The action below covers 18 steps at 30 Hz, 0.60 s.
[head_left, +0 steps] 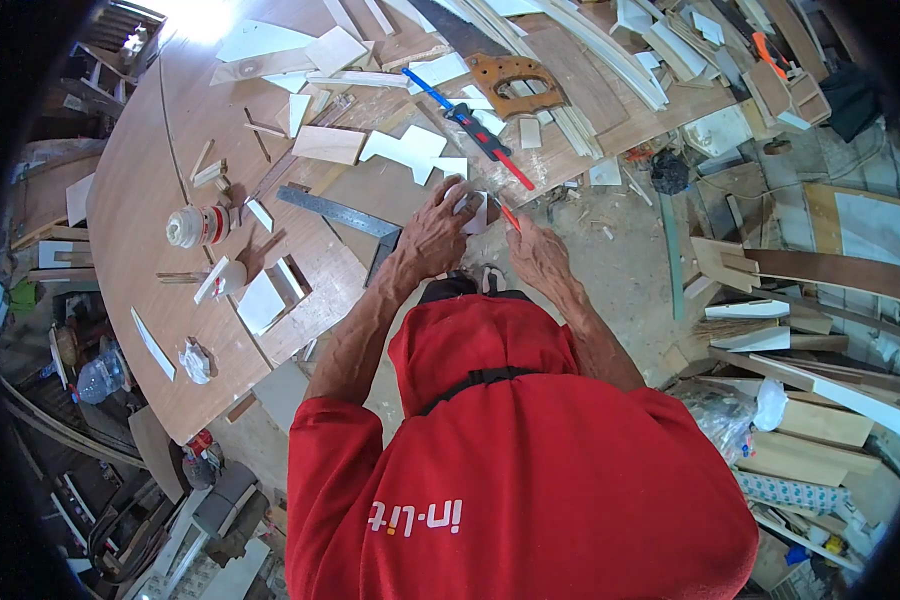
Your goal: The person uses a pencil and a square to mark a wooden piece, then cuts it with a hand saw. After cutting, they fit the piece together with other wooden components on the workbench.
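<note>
At the front edge of the wooden table (130, 220), my left hand (432, 232) has its fingers pressed on a small white piece (477, 214). My right hand (538, 255) is closed round a thin tool with an orange-red handle (510, 217); its tip points at the white piece. A metal square (340, 210) lies just left of my left hand. Above the hands rests a blue, black and red tool (478, 132), and beyond it a handsaw with a wooden handle (515, 85).
On the table's left side stand a jar (198, 226) and a white cup (228, 277). Offcuts and long strips (610, 50) lie across the top. Stacked boards (810, 430) fill the right side, and a green strip (670, 255) lies on the floor.
</note>
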Motion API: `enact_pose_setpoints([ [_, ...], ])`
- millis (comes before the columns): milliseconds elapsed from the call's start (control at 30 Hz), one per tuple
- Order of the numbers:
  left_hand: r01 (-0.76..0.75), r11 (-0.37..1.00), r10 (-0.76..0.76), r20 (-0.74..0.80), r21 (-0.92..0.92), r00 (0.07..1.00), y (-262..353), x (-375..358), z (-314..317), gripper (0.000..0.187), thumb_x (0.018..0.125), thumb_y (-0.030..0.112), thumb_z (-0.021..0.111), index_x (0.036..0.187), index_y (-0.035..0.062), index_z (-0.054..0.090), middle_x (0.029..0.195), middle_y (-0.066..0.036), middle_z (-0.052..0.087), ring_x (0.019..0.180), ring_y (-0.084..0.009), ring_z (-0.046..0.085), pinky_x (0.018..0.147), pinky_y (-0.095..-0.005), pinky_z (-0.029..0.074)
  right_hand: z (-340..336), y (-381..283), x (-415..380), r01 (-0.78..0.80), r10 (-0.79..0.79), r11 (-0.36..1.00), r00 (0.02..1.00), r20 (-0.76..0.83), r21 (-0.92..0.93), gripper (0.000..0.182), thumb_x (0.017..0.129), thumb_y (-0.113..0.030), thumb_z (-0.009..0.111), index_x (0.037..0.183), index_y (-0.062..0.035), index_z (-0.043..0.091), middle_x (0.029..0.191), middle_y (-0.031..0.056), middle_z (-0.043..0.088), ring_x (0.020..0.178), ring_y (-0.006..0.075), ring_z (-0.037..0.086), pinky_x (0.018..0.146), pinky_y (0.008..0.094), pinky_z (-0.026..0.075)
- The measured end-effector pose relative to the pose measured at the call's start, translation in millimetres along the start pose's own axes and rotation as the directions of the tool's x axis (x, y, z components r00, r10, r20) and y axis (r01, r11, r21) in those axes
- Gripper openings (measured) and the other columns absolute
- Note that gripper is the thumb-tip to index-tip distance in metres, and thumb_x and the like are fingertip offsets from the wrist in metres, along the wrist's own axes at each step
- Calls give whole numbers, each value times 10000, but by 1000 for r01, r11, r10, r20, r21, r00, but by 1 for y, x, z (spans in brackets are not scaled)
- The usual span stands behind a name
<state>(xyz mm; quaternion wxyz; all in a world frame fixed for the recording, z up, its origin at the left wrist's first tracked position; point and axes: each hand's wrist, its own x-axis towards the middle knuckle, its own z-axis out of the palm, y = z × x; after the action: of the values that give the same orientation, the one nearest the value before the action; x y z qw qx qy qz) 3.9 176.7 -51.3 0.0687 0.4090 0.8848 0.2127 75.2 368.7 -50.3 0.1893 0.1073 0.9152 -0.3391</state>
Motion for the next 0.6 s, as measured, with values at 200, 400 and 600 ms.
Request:
enact_pose_setpoints([
  [200,5,1000,-5,16,-12,1000,-4,1,3,594,638,85,674,1225,52,590,1329,-133,464,1311,-340,362,1112,-410,343,5,5,0,48,-49,999,997,-54,-21,343,958,-306,420,1077,-5,537,786,305,626,799,504,605,745,569,450],
  [400,17,1000,-17,19,-8,1000,-1,1,1,571,650,73,683,1213,48,588,1337,-142,444,1311,-354,358,1099,-403,362,7,7,-2,82,-88,993,994,-62,-88,272,947,-251,460,1036,-5,532,753,288,625,752,484,609,685,552,466],
  [600,24,996,-27,-24,-91,999,-7,-4,8,494,691,66,720,1167,20,597,1296,-137,457,1295,-354,376,1039,-401,428,20,34,12,390,-427,883,899,-101,-261,257,926,-237,502,958,17,526,665,253,605,673,428,636,626,489,504],
])
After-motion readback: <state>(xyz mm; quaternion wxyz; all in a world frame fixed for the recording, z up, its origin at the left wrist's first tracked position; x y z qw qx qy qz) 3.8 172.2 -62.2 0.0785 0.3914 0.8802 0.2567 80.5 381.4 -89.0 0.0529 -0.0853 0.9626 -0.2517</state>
